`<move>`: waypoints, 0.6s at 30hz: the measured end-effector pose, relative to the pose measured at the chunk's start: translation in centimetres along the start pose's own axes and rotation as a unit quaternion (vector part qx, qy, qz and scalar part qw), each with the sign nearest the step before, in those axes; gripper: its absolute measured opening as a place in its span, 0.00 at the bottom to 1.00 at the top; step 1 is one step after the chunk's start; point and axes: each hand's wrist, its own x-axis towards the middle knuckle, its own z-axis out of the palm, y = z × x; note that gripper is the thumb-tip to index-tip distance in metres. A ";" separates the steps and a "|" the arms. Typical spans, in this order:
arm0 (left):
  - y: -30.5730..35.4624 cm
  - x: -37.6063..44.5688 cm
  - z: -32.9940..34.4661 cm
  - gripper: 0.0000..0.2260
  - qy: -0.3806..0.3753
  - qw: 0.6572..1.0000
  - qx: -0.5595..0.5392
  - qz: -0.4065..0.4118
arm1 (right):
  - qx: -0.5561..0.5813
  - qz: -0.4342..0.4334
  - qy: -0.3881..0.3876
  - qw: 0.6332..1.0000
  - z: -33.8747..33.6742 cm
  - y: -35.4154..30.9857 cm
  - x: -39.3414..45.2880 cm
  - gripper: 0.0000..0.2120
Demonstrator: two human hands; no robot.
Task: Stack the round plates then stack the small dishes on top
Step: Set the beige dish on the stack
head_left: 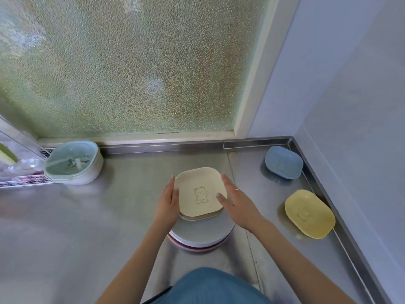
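Note:
A stack of round plates (202, 232) sits on the steel counter (109, 216) in the middle, grey on top with white and pink rims below. On it lies a cream small dish (200, 191) with a bear drawing, and a pink dish edge (197, 218) shows beneath it. My left hand (167, 205) presses flat against the cream dish's left side. My right hand (235, 202) touches its right side, thumb on the rim. A blue small dish (283, 162) and a yellow small dish (310, 213) rest apart at the right.
A pale green lidded container (74, 162) stands at the back left beside a wire rack (24, 178). Frosted glass (131, 62) rises behind the counter and a wall (350, 106) bounds the right. The counter has a raised rim (328, 200) at the right.

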 end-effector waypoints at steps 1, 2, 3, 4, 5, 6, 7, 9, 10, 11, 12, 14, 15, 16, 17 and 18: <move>-0.2 0.0 0.0 0.21 0.001 1.000 0.003 0.001 | -0.008 0.015 -0.010 1.000 0.4 0.0 0.1 0.31; -0.3 0.0 0.0 0.21 0.000 1.000 0.003 0.003 | -0.014 0.025 -0.011 1.000 0.9 0.2 0.2 0.31; -0.6 0.1 0.0 0.21 0.000 1.000 0.003 0.007 | -0.013 0.027 -0.006 1.000 1.2 0.2 0.1 0.31; -0.8 0.1 -0.1 0.21 0.002 1.000 0.002 0.009 | -0.005 0.026 -0.002 1.000 1.3 0.2 0.1 0.31; -1.1 0.2 -0.1 0.21 0.008 1.000 -0.002 0.006 | 0.010 0.025 -0.004 1.000 1.3 0.2 0.1 0.31; -1.5 0.1 -0.2 0.22 0.015 1.000 -0.011 -0.004 | 0.034 0.029 -0.009 0.999 1.2 0.5 0.0 0.30; -1.9 -0.2 -0.3 0.22 0.023 0.999 -0.027 -0.021 | 0.065 0.040 -0.009 0.997 0.8 0.9 -0.1 0.29; -3.1 -1.0 -0.4 0.23 0.023 0.997 -0.059 -0.054 | 0.113 0.085 0.031 0.990 -0.5 2.6 -0.4 0.27; -3.7 -1.4 -0.5 0.23 0.014 0.996 -0.066 -0.063 | 0.113 0.116 0.063 0.985 -1.2 4.1 -0.6 0.26; -4.2 -1.8 -0.4 0.24 0.003 0.995 -0.069 -0.066 | 0.101 0.150 0.093 0.979 -1.9 5.8 -0.9 0.26; -4.5 -2.1 -0.3 0.24 -0.005 0.995 -0.072 -0.063 | 0.079 0.187 0.118 0.972 -2.5 7.6 -1.2 0.26; -4.6 -2.0 -0.1 0.24 -0.015 0.995 -0.078 -0.060 | 0.030 0.270 0.157 0.950 -3.2 11.1 -2.1 0.26; -4.6 -1.9 -0.1 0.24 -0.021 0.995 -0.080 -0.061 | 0.006 0.309 0.168 0.936 -3.2 12.5 -2.6 0.26; -4.6 -1.7 0.0 0.24 -0.028 0.995 -0.079 -0.060 | -0.013 0.343 0.167 0.924 -3.0 13.8 -3.2 0.27; -4.6 -1.4 0.1 0.24 -0.034 0.995 -0.073 -0.056 | -0.027 0.366 0.155 0.917 -2.6 14.8 -3.7 0.27; -4.7 -1.2 0.1 0.25 -0.040 0.995 -0.067 -0.054 | -0.042 0.382 0.135 0.913 -2.2 15.5 -4.2 0.27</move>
